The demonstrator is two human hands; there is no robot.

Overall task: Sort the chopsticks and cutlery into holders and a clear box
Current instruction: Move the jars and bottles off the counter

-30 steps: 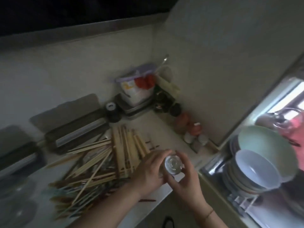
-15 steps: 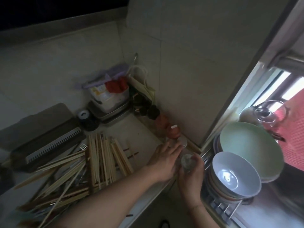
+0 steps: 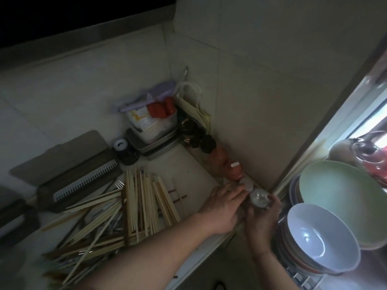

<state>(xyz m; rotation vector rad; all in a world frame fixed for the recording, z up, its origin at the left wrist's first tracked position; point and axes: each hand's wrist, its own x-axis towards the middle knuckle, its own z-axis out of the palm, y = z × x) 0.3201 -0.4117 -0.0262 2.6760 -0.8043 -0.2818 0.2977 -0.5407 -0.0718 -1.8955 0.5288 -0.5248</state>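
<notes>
I see my right hand (image 3: 261, 218) at the right end of the surface (image 3: 196, 170), with its fingers curled round a small clear jar (image 3: 259, 199). The jar sits just beside the wall corner, next to a row of small bottles (image 3: 234, 170). My left hand (image 3: 222, 208) lies flat beside it, fingers straight and loose, their tips touching a little pale lid (image 3: 246, 184). It holds nothing. The chopsticks (image 3: 144, 206) are in a big messy pile on the surface to the left of my hands. A fork (image 3: 119, 184) pokes out at the top of the pile. A dark holder (image 3: 83, 181) with a white comb-like strip lies behind the pile. To the right, past the edge, a blue bowl (image 3: 320, 237) and a green bowl (image 3: 343, 197) sit on stacks of dishes.
</notes>
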